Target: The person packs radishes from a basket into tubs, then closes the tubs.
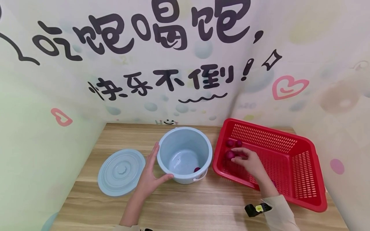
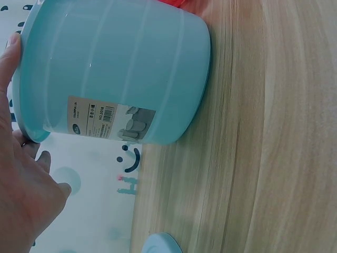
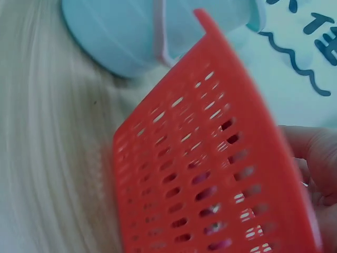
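Note:
A light blue bucket (image 1: 185,179) stands in the middle of the table with one small round purple-red ball (image 1: 197,169) on its floor. My left hand (image 1: 150,181) rests against the bucket's left side, thumb and forefinger spread along the rim. In the left wrist view the same hand touches the rim of the labelled bucket (image 2: 131,63). Inside the red basket (image 1: 313,179), my right hand (image 1: 248,160) pinches a round purple-red ball (image 1: 229,155) between thumb and fingers. Two more such balls (image 1: 229,143) lie just behind it. The basket wall (image 3: 195,153) hides most of the right hand in the right wrist view.
The round blue lid (image 1: 121,173) lies flat on the wooden table (image 1: 196,211), left of the bucket. Another purple-red thing (image 1: 273,183) shows in the basket beside the right forearm. A printed wall covering (image 1: 173,109) closes off the back. The bucket's white handle (image 1: 201,176) hangs at its front right.

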The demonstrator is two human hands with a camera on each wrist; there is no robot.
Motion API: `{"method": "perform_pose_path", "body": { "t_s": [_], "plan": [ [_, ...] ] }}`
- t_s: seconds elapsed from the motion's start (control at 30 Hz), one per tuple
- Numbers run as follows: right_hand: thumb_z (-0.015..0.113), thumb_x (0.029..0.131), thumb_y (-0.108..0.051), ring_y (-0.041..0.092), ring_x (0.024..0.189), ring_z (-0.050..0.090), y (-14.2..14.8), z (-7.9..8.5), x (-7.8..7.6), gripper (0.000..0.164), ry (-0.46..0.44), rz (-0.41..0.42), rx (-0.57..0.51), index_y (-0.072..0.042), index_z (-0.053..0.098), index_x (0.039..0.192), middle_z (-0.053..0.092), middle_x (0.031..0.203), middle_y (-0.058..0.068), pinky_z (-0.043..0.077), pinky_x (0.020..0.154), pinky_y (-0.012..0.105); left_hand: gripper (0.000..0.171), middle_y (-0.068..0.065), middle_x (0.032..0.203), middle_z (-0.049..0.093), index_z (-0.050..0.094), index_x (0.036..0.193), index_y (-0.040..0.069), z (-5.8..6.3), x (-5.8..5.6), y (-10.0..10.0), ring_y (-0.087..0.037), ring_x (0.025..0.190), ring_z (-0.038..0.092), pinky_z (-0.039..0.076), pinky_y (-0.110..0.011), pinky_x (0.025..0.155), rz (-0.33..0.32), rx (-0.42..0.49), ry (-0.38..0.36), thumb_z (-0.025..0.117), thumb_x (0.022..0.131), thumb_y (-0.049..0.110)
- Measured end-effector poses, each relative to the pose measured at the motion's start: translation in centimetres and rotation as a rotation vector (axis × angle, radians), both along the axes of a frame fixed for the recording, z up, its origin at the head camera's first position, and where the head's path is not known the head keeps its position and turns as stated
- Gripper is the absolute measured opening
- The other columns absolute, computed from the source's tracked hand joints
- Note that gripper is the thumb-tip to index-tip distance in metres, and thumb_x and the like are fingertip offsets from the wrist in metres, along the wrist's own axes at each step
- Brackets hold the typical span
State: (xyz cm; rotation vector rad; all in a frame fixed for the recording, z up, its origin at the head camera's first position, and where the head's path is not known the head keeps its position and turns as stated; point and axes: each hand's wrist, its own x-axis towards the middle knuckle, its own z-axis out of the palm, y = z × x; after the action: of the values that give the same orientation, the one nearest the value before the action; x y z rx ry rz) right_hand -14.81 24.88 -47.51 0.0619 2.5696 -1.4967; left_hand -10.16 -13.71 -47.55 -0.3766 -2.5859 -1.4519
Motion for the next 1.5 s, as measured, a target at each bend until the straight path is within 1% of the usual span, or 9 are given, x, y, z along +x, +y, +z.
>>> {"method": "perform_pose_path", "body": {
  "t_s": [0.1, 0.27, 0.43, 0.63, 0.8, 1.03, 1.17, 1.23, 1.5],
  "plan": [
    [0.069, 0.094, -0.018, 0.03, 0.109, 0.068, -0.1, 0.5, 0.1, 0.042, 0.006, 0.002, -0.034, -0.006, 0.06, 0.133, 0.061, 0.134, 0.024, 0.06, 0.093, 0.043, 0.118, -0.003, 0.169, 0.015, 0.015, 0.161, 0.023, 0.0, 0.0, 0.0, -0.035, 0.154, 0.019, 0.011, -0.07, 0.12, 0.002, -0.002, -0.003, 0.09, 0.07, 0.034],
    [0.07, 0.094, -0.02, 0.031, 0.109, 0.067, -0.4, 1.4, 0.1, 0.043, 0.036, 0.009, -0.052, -0.007, 0.061, 0.133, 0.06, 0.136, 0.022, 0.061, 0.09, 0.035, 0.118, 0.0, 0.169, 0.014, 0.015, 0.161, 0.025, 0.0, 0.0, 0.0, -0.033, 0.155, 0.018, 0.01, -0.069, 0.121, 0.007, 0.0, -0.019, 0.09, 0.07, 0.033],
    [0.072, 0.092, -0.017, 0.031, 0.108, 0.067, -1.1, 2.4, 0.3, 0.041, 0.078, 0.023, -0.054, -0.007, 0.062, 0.131, 0.06, 0.135, 0.022, 0.061, 0.085, 0.029, 0.118, -0.001, 0.169, 0.014, 0.015, 0.161, 0.024, 0.1, 0.0, 0.0, -0.034, 0.155, 0.019, 0.01, -0.07, 0.121, 0.005, 0.003, -0.015, 0.09, 0.071, 0.036],
    [0.072, 0.092, -0.015, 0.022, 0.102, 0.067, -2.0, 3.8, 0.7, 0.041, 0.111, 0.041, -0.081, -0.006, 0.062, 0.13, 0.061, 0.132, 0.021, 0.06, 0.083, 0.023, 0.118, -0.003, 0.169, 0.015, 0.015, 0.161, 0.023, 0.1, 0.1, 0.0, -0.034, 0.154, 0.019, 0.011, -0.07, 0.121, 0.003, -0.002, -0.002, 0.089, 0.071, 0.04],
    [0.072, 0.091, -0.013, 0.015, 0.098, 0.068, -2.8, 4.7, 0.9, 0.04, 0.131, 0.052, -0.103, -0.007, 0.063, 0.129, 0.064, 0.129, 0.02, 0.06, 0.083, 0.023, 0.118, -0.002, 0.169, 0.015, 0.015, 0.161, 0.024, 0.1, 0.0, 0.0, -0.034, 0.155, 0.019, 0.01, -0.07, 0.121, 0.003, -0.001, -0.008, 0.089, 0.071, 0.041],
    [0.073, 0.09, -0.013, 0.021, 0.101, 0.07, -3.9, 5.7, 1.0, 0.041, 0.154, 0.073, -0.13, -0.008, 0.063, 0.13, 0.064, 0.129, 0.019, 0.062, 0.084, 0.027, 0.118, 0.002, 0.169, 0.013, 0.014, 0.161, 0.025, 0.1, 0.1, 0.0, -0.033, 0.155, 0.018, 0.009, -0.068, 0.122, 0.003, 0.009, -0.024, 0.089, 0.071, 0.038],
    [0.073, 0.09, -0.01, 0.013, 0.098, 0.07, -4.5, 6.0, 1.0, 0.041, 0.158, 0.094, -0.165, -0.006, 0.063, 0.13, 0.064, 0.129, 0.02, 0.061, 0.084, 0.025, 0.118, -0.003, 0.169, 0.015, 0.015, 0.161, 0.024, 0.1, 0.1, 0.0, -0.034, 0.155, 0.019, 0.009, -0.069, 0.122, 0.004, 0.008, -0.02, 0.09, 0.071, 0.037],
    [0.073, 0.09, -0.01, 0.011, 0.098, 0.07, -4.8, 6.2, 1.0, 0.041, 0.16, 0.105, -0.179, -0.006, 0.062, 0.13, 0.064, 0.129, 0.02, 0.061, 0.084, 0.025, 0.119, -0.005, 0.169, 0.015, 0.014, 0.161, 0.024, 0.1, 0.1, 0.0, -0.034, 0.155, 0.019, 0.01, -0.069, 0.121, 0.003, 0.008, -0.018, 0.09, 0.071, 0.037],
    [0.075, 0.089, -0.013, 0.02, 0.101, 0.07, -5.9, 6.7, 1.0, 0.041, 0.179, 0.125, -0.162, -0.007, 0.063, 0.128, 0.066, 0.127, 0.018, 0.06, 0.082, 0.022, 0.119, -0.005, 0.169, 0.015, 0.014, 0.161, 0.024, 0.1, 0.0, -0.1, -0.035, 0.155, 0.019, 0.01, -0.07, 0.121, -0.004, 0.01, -0.011, 0.09, 0.07, 0.034]
  ]
}}
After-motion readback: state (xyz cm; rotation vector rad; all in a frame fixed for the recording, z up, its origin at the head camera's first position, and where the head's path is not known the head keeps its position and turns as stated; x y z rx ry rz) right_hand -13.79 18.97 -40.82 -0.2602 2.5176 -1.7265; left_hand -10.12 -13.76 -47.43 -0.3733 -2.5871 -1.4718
